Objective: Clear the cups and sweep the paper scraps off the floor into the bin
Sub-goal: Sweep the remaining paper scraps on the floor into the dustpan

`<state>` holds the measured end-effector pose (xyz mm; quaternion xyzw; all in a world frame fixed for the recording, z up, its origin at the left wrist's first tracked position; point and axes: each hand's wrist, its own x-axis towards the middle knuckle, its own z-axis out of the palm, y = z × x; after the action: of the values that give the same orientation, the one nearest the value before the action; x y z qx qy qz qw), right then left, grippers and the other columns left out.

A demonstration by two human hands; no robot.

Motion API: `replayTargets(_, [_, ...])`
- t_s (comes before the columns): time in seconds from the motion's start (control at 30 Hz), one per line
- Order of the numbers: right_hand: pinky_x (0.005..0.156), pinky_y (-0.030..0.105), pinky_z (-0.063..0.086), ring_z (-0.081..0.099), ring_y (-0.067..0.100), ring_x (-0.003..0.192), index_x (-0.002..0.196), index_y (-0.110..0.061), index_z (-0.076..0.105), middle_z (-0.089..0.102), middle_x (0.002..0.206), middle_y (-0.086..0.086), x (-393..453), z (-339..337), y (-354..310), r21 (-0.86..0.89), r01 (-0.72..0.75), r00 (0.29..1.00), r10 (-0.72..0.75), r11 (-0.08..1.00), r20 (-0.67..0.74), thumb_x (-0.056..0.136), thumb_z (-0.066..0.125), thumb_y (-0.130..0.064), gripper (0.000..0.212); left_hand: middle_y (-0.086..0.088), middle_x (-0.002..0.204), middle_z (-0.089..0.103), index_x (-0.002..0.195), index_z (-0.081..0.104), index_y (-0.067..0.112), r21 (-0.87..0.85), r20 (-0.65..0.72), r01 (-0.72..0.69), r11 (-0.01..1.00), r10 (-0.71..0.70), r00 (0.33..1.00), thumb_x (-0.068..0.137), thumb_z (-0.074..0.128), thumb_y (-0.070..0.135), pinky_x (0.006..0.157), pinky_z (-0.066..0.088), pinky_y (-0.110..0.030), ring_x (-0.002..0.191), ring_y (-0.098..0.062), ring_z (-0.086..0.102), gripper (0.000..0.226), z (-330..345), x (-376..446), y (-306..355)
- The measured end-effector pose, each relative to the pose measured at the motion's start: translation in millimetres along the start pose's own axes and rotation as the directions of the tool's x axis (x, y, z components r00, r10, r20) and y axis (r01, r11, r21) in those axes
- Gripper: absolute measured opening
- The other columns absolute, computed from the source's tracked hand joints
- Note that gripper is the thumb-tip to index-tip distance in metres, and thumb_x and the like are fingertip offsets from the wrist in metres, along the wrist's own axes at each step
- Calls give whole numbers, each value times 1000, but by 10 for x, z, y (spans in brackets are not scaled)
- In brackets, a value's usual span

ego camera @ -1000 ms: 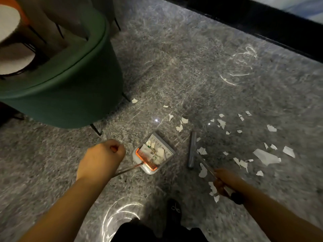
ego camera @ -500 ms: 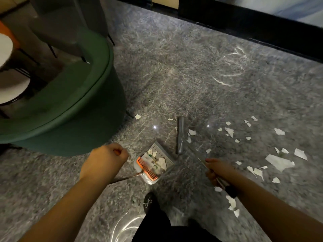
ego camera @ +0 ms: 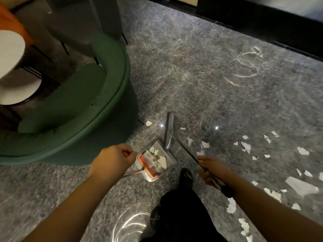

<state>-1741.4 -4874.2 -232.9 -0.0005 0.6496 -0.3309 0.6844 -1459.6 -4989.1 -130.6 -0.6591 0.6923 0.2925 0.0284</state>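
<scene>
My left hand (ego camera: pixel 111 161) grips the metal handle of a grey dustpan (ego camera: pixel 170 158) with an orange comb edge. The pan rests on the grey stone floor with several white paper scraps inside. My right hand (ego camera: pixel 212 169) grips the thin pole of a broom. Its grey head (ego camera: pixel 169 131) stands on the floor just beyond the pan's mouth. White paper scraps (ego camera: pixel 246 146) lie scattered on the floor to the right, a large scrap (ego camera: pixel 300 186) among them, and one scrap (ego camera: pixel 148 123) lies near the chair. No cups or bin are in view.
A green round armchair (ego camera: pixel 73 110) stands close on the left, with a round white table (ego camera: pixel 10 48) and a grey chair (ego camera: pixel 78 20) behind it. A dark wall base (ego camera: pixel 262 20) runs along the far right. My black shoes (ego camera: pixel 187 177) stand beside the pan.
The broom head has swept left from among the scraps to the dustpan's mouth. More scraps now lie in the pan. My view has shifted, so the armchair looks closer.
</scene>
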Motion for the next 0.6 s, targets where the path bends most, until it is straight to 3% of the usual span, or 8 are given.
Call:
replayTargets(0.1, [30, 14, 31, 39, 4, 28, 141, -11, 42, 41, 62, 3, 198, 88, -387, -128, 50, 999, -49, 991, 11, 101, 40, -8, 40, 19, 67, 63, 65, 59, 43, 17, 52, -23, 1000, 22, 998, 84, 67, 49, 68, 55, -31, 71, -3, 60, 22, -17, 279, 185])
replayTargets(0.23, [33, 13, 31, 37, 6, 30, 115, -23, 51, 44, 53, 5, 501, 147, -1015, -78, -71, 995, 76, 994, 68, 103, 38, -15, 19, 20, 67, 62, 65, 57, 42, 49, 90, -15, 999, 11, 996, 85, 67, 50, 65, 53, -28, 71, 0, 58, 24, -72, 709, 468])
replayTargets(0.37, [34, 13, 32, 39, 5, 32, 108, -25, 50, 46, 50, 1, 819, 249, -1504, -109, -83, 985, 98, 991, 142, 104, 35, -15, 19, 19, 69, 61, 64, 55, 44, 100, 133, -30, 995, 17, 991, 84, 67, 52, 63, 52, -26, 70, 1, 58, 24, -132, 1072, 657])
replayTargets(0.5, [34, 15, 32, 40, 5, 33, 115, -27, 45, 46, 50, -1, 1234, 430, -1819, -148, -130, 973, 155, 980, 174, 103, 36, -18, 17, 19, 71, 62, 69, 57, 43, 153, 133, -18, 988, -2, 991, 85, 64, 54, 66, 53, -26, 71, 1, 58, 20, -178, 1320, 754])
replayTargets(0.6, [33, 15, 31, 38, 4, 32, 123, -24, 41, 41, 56, 1, 1460, 601, -1970, -177, -119, 969, 153, 977, 193, 104, 33, -16, 22, 19, 67, 58, 68, 53, 43, 206, 119, -13, 979, -12, 993, 86, 61, 57, 57, 44, -23, 68, 1, 55, 24, -169, 1376, 806])
